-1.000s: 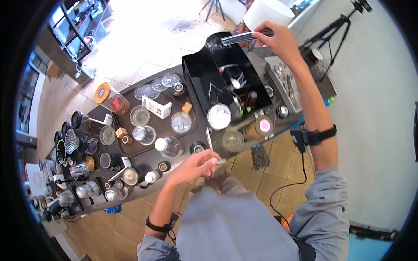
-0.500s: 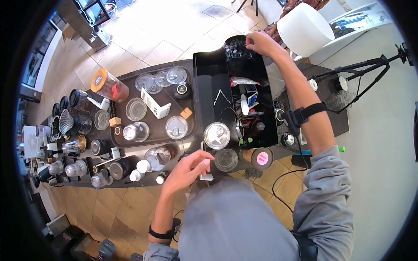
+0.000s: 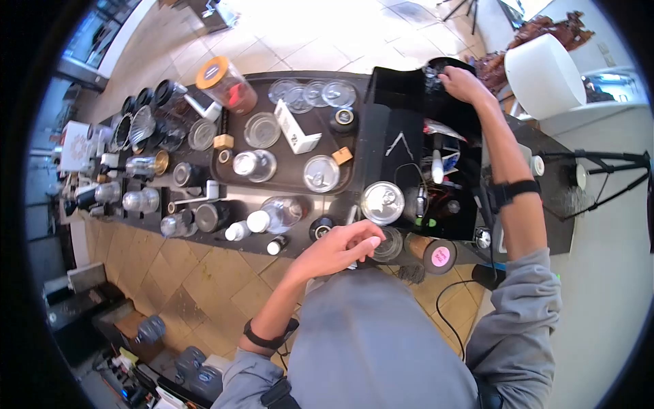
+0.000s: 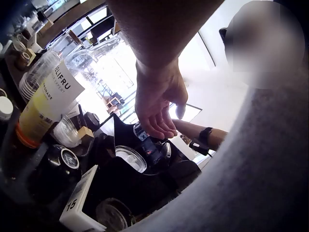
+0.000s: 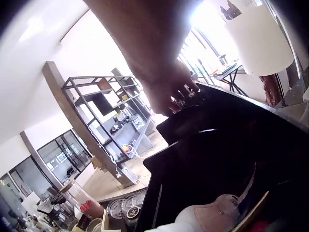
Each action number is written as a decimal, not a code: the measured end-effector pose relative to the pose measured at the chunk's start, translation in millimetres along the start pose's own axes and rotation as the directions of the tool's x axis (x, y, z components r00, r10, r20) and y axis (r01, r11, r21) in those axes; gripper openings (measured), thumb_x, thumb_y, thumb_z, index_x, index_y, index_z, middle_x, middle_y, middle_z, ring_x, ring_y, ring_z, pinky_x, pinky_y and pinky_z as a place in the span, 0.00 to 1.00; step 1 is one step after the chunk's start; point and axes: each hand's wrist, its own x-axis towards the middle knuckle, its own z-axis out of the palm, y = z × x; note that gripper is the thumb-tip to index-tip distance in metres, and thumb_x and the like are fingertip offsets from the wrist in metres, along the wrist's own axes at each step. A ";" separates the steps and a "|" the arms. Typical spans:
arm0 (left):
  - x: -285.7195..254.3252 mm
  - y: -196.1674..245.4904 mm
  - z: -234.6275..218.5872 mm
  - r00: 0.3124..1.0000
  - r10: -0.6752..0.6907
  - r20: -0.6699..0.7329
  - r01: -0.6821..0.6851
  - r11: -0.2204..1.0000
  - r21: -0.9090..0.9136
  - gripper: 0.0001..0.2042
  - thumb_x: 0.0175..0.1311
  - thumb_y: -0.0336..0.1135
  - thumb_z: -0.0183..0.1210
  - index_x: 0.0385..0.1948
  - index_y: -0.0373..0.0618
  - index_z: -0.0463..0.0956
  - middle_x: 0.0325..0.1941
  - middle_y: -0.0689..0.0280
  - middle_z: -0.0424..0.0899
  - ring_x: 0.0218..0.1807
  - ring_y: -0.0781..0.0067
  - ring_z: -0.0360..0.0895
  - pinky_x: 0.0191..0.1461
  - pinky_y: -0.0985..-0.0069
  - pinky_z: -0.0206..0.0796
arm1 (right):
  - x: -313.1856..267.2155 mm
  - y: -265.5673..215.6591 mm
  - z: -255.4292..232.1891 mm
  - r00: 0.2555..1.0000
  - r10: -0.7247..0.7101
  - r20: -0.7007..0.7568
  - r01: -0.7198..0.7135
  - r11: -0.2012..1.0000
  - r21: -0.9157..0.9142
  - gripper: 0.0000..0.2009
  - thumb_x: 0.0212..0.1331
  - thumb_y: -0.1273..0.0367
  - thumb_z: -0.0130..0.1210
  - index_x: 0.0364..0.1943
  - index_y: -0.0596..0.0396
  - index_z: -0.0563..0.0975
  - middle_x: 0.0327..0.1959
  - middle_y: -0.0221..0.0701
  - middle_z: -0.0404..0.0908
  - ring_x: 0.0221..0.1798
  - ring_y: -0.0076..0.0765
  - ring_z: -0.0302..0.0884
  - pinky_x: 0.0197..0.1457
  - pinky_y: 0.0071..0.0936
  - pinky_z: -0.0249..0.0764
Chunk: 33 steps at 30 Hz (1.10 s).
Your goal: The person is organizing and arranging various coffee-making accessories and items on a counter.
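My right hand (image 3: 466,85) reaches over the far end of a black organizer (image 3: 395,129), fingers curled down at small clear, glinting pieces (image 3: 434,82) in its back compartment. In the right wrist view, glints show between the fingers of the right hand (image 5: 169,92); I cannot tell what they hold. Loosely bent and holding nothing, my left hand (image 3: 340,249) hovers at the table's front edge. A round silvery lid (image 3: 383,202) and a clear glass jar (image 3: 390,245) are near it. Below the left hand (image 4: 161,104) in the left wrist view stands a white number card (image 4: 77,205).
A dark tray (image 3: 231,160) with clear lids and a white folded card (image 3: 294,133) lies left of the organizer. Bottles and jars crowd the table's left side. A jar with a pink label (image 3: 441,256) stands front right. A white lampshade (image 3: 545,75) and a tripod (image 3: 606,163) are at right.
The right hand held a long silvery and black tool above the organizer; it has lowered to the back compartment and the tool is out of sight. The head view has turned left.
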 end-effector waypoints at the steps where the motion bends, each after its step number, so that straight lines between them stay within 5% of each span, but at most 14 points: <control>1: -1.5 -1.4 -0.8 1.000 -0.004 -0.027 0.004 1.000 -0.005 0.13 0.75 0.42 0.50 0.48 0.42 0.74 0.32 0.69 0.78 0.37 0.82 0.76 0.43 0.78 0.70 | -6.9 -6.2 -7.1 0.998 -0.011 -0.063 0.010 1.000 -0.016 0.22 0.71 0.56 0.43 0.51 0.64 0.75 0.51 0.57 0.78 0.59 0.60 0.74 0.64 0.47 0.68; 3: -6.2 -4.0 -2.3 1.000 0.009 -0.020 -0.010 1.000 -0.008 0.13 0.75 0.42 0.50 0.48 0.42 0.74 0.32 0.69 0.79 0.35 0.82 0.76 0.41 0.78 0.69 | -24.1 -25.0 -12.7 0.957 0.038 -0.289 0.003 0.990 0.139 0.18 0.69 0.59 0.49 0.47 0.63 0.73 0.50 0.57 0.77 0.56 0.61 0.74 0.60 0.46 0.69; 5: -9.1 -6.1 -3.4 0.997 0.015 -0.073 -0.017 1.000 -0.026 0.13 0.75 0.41 0.50 0.48 0.42 0.74 0.31 0.69 0.79 0.34 0.81 0.76 0.40 0.78 0.69 | -19.9 -16.3 5.5 0.914 -0.052 -0.403 0.091 0.993 0.079 0.20 0.69 0.58 0.49 0.53 0.62 0.72 0.55 0.56 0.75 0.60 0.61 0.71 0.63 0.46 0.67; 7: -11.3 -11.5 -4.2 0.995 0.052 -0.081 -0.050 0.998 0.030 0.13 0.74 0.41 0.50 0.47 0.42 0.75 0.30 0.70 0.79 0.33 0.80 0.76 0.39 0.78 0.69 | -20.5 -10.9 10.1 0.963 -0.055 -0.262 0.073 0.996 0.060 0.23 0.70 0.58 0.49 0.59 0.62 0.70 0.60 0.55 0.72 0.64 0.61 0.67 0.67 0.45 0.63; 13: -36.5 -10.9 -11.3 0.978 0.120 -0.170 -0.117 0.993 0.031 0.13 0.73 0.43 0.52 0.34 0.42 0.74 0.23 0.70 0.74 0.28 0.79 0.70 0.34 0.76 0.64 | -80.9 -48.1 -73.0 0.820 -0.262 -0.509 0.243 0.964 -0.106 0.17 0.69 0.62 0.51 0.57 0.56 0.74 0.57 0.45 0.75 0.60 0.55 0.71 0.63 0.41 0.67; 15: -47.6 -15.9 -13.8 0.965 0.172 -0.198 -0.117 0.958 0.262 0.15 0.73 0.44 0.52 0.30 0.41 0.72 0.20 0.69 0.71 0.25 0.77 0.66 0.31 0.73 0.60 | -136.1 -97.9 -112.9 0.789 -0.256 -0.558 0.321 0.947 0.018 0.13 0.69 0.66 0.51 0.52 0.56 0.76 0.53 0.40 0.76 0.54 0.48 0.74 0.57 0.34 0.70; 19: -84.7 -21.7 -19.2 0.941 0.303 -0.152 -0.240 0.912 0.334 0.17 0.73 0.44 0.52 0.28 0.40 0.70 0.17 0.64 0.65 0.22 0.71 0.61 0.29 0.68 0.56 | -259.6 -192.6 -148.4 0.849 -0.162 -0.503 0.255 0.959 0.122 0.09 0.69 0.68 0.50 0.40 0.61 0.75 0.36 0.36 0.76 0.41 0.38 0.75 0.47 0.29 0.70; 21: -113.0 -26.9 -23.5 0.926 0.342 -0.161 -0.276 0.903 0.328 0.18 0.73 0.44 0.51 0.26 0.39 0.69 0.17 0.63 0.63 0.21 0.70 0.60 0.29 0.66 0.56 | -309.8 -237.8 -151.9 0.968 -0.187 -0.168 0.239 0.894 0.378 0.11 0.68 0.67 0.51 0.36 0.63 0.76 0.32 0.37 0.76 0.37 0.38 0.76 0.44 0.30 0.71; 24: -163.7 -56.6 -34.5 0.940 0.286 -0.187 -0.192 0.894 0.404 0.19 0.72 0.44 0.51 0.24 0.38 0.66 0.17 0.59 0.62 0.21 0.69 0.58 0.29 0.65 0.56 | -350.0 -290.9 -88.3 0.900 -0.432 0.056 0.338 0.774 0.535 0.14 0.68 0.64 0.52 0.31 0.61 0.78 0.31 0.37 0.78 0.33 0.41 0.76 0.38 0.33 0.71; 27: -227.3 -96.4 -49.4 0.888 0.288 -0.358 -0.118 0.896 0.428 0.19 0.71 0.44 0.51 0.24 0.38 0.65 0.17 0.58 0.62 0.22 0.68 0.58 0.30 0.64 0.56 | -366.3 -349.1 10.8 0.721 -0.631 0.287 0.373 0.701 0.608 0.14 0.66 0.62 0.54 0.29 0.61 0.79 0.26 0.40 0.77 0.29 0.38 0.76 0.35 0.34 0.71; 30: -296.1 -168.1 -69.3 0.810 0.225 -0.542 -0.018 0.933 0.361 0.18 0.70 0.43 0.52 0.25 0.38 0.67 0.18 0.58 0.65 0.23 0.68 0.60 0.30 0.65 0.58 | -375.1 -416.7 92.9 0.680 -0.656 0.327 0.383 0.699 0.604 0.14 0.66 0.62 0.55 0.29 0.60 0.79 0.24 0.41 0.77 0.28 0.39 0.76 0.34 0.35 0.71; 32: -346.7 -236.6 -79.0 0.705 0.126 -0.698 0.093 0.959 0.266 0.16 0.70 0.42 0.52 0.26 0.38 0.68 0.20 0.59 0.68 0.24 0.69 0.63 0.30 0.66 0.60 | -377.6 -461.0 127.0 0.713 -0.568 0.412 0.284 0.770 0.571 0.16 0.66 0.62 0.53 0.29 0.63 0.77 0.24 0.48 0.78 0.27 0.55 0.75 0.35 0.43 0.70; 33: -374.4 -273.7 -83.9 0.647 0.077 -0.758 0.161 0.958 0.235 0.15 0.69 0.41 0.52 0.27 0.38 0.69 0.20 0.61 0.70 0.24 0.70 0.64 0.31 0.67 0.61 | -373.7 -474.7 154.1 0.700 -0.587 0.408 0.308 0.763 0.568 0.16 0.66 0.62 0.53 0.29 0.63 0.77 0.24 0.48 0.78 0.27 0.55 0.75 0.35 0.43 0.70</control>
